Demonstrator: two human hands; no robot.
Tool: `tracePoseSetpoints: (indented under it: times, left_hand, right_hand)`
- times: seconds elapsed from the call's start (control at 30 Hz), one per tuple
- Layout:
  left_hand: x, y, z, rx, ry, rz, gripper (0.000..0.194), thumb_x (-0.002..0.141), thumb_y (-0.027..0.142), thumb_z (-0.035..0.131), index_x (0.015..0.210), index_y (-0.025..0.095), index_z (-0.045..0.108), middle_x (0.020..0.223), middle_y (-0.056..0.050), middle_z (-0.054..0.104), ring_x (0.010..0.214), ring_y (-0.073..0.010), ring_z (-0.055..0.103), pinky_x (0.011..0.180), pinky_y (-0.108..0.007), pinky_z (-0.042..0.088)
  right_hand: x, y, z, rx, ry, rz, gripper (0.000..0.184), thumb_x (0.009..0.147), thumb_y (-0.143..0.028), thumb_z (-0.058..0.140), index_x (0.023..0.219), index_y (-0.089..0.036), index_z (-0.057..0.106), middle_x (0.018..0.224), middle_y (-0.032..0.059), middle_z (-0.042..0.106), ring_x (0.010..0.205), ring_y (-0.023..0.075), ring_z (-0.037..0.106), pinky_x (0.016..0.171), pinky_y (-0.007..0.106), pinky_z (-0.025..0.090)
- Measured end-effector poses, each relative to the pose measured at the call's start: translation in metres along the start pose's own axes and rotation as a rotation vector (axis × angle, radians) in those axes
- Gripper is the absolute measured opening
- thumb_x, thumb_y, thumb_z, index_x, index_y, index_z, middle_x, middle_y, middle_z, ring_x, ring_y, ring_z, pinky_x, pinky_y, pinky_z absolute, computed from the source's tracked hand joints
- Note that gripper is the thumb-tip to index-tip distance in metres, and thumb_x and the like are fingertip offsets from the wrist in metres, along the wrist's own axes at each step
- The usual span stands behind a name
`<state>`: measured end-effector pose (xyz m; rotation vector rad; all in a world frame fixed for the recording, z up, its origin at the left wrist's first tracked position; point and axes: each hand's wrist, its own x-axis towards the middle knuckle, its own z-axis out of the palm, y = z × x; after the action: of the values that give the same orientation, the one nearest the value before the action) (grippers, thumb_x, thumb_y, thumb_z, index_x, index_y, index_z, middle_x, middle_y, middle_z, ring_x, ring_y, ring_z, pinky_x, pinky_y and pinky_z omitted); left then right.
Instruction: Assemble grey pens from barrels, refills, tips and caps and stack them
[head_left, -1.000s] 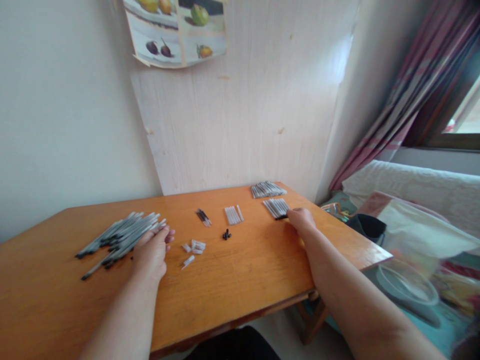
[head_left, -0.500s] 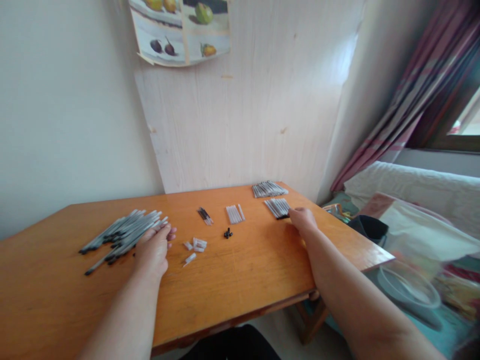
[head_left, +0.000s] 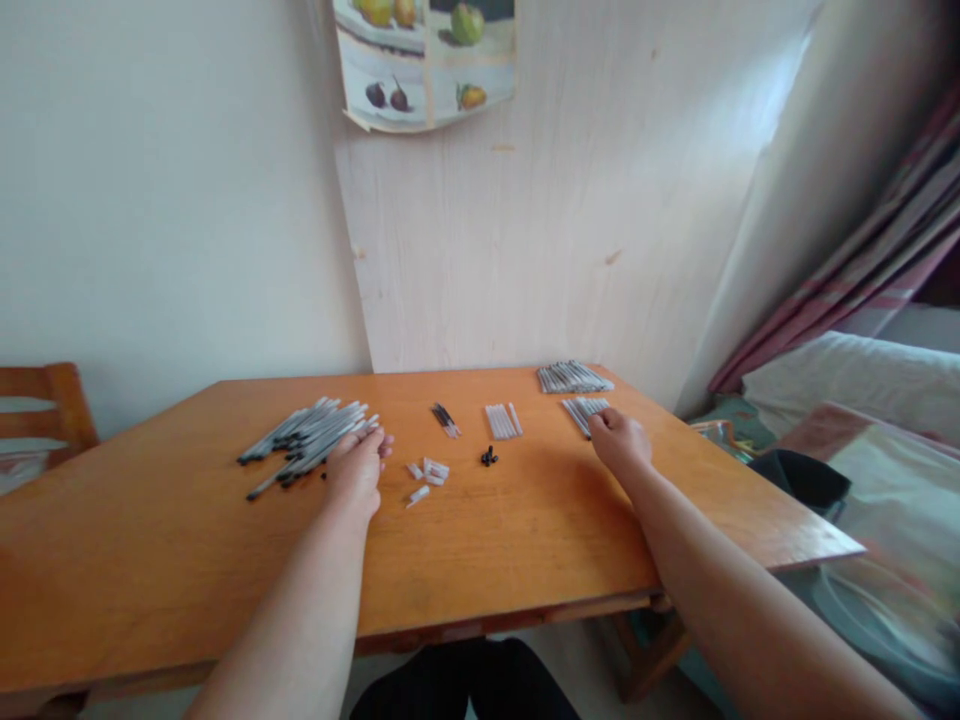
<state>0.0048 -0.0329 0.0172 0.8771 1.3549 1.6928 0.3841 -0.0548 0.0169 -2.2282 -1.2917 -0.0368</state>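
Note:
My left hand (head_left: 358, 466), its fingers curled inward, rests at the right edge of a loose pile of grey-white pens (head_left: 304, 432) with black ends. What its fingers hold, if anything, is hidden. On the right, my right hand (head_left: 621, 440) is closed at the near end of a short row of similar pens (head_left: 581, 412); its fingertips are turned away from me. Between the hands lie small whitish pieces (head_left: 435, 470), a little heap of black caps (head_left: 489, 457), a row of white tubes (head_left: 503, 421) and several thin dark sticks with pale tips (head_left: 447, 419).
Another neat bundle of pens (head_left: 574, 377) lies at the table's back right. The orange wooden table (head_left: 480, 560) stands against a pale board with a fruit picture (head_left: 427, 65). A wooden chair (head_left: 60, 410) is at the left; a black container (head_left: 802, 480) stands beyond the right edge.
The view has turned left, so everything sits farther right and the chair has come in. My right hand has shifted slightly over the near end of the pen row; my left hand stays by the pile.

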Motion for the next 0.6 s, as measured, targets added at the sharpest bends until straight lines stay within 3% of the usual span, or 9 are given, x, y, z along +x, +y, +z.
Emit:
tracePoseSetpoints:
  times: [0.13, 0.3, 0.43, 0.6]
  left_hand:
    - [0.001, -0.003, 0.000, 0.003, 0.006, 0.006, 0.026, 0.062, 0.032, 0.069, 0.081, 0.015, 0.063, 0.073, -0.003, 0.065, 0.059, -0.0097, 0.055, 0.050, -0.020, 0.033]
    - [0.003, -0.013, 0.002, 0.086, -0.049, 0.165, 0.018, 0.070, 0.030, 0.061, 0.081, 0.015, 0.061, 0.072, -0.003, 0.064, 0.057, -0.0099, 0.054, 0.053, -0.022, 0.037]
    - [0.007, -0.024, 0.004, 0.140, -0.057, 0.215, 0.012, 0.073, 0.027, 0.059, 0.076, 0.016, 0.062, 0.067, -0.003, 0.063, 0.059, -0.0121, 0.055, 0.056, -0.024, 0.040]
    - [0.015, -0.026, -0.002, 0.263, 0.034, 0.267, 0.014, 0.075, 0.023, 0.058, 0.085, 0.015, 0.063, 0.078, -0.008, 0.068, 0.073, -0.0170, 0.062, 0.067, -0.027, 0.045]
  right_hand:
    - [-0.007, -0.010, 0.003, -0.038, -0.011, -0.057, 0.037, 0.090, -0.040, 0.040, 0.092, -0.022, 0.071, 0.093, 0.0089, 0.070, 0.079, 0.0202, 0.060, 0.056, 0.026, 0.030]
    - [-0.014, -0.016, 0.007, -0.053, -0.016, -0.142, 0.038, 0.091, -0.041, 0.039, 0.091, -0.022, 0.072, 0.097, 0.0084, 0.070, 0.080, 0.0206, 0.059, 0.059, 0.026, 0.033]
    - [-0.016, -0.016, 0.008, -0.069, -0.040, -0.168, 0.038, 0.090, -0.041, 0.039, 0.092, -0.022, 0.072, 0.100, 0.0093, 0.070, 0.084, 0.0219, 0.060, 0.058, 0.027, 0.032]
    - [-0.017, -0.015, 0.007, -0.088, -0.064, -0.193, 0.037, 0.090, -0.041, 0.040, 0.093, -0.023, 0.072, 0.102, 0.0102, 0.070, 0.087, 0.0243, 0.062, 0.056, 0.028, 0.031]
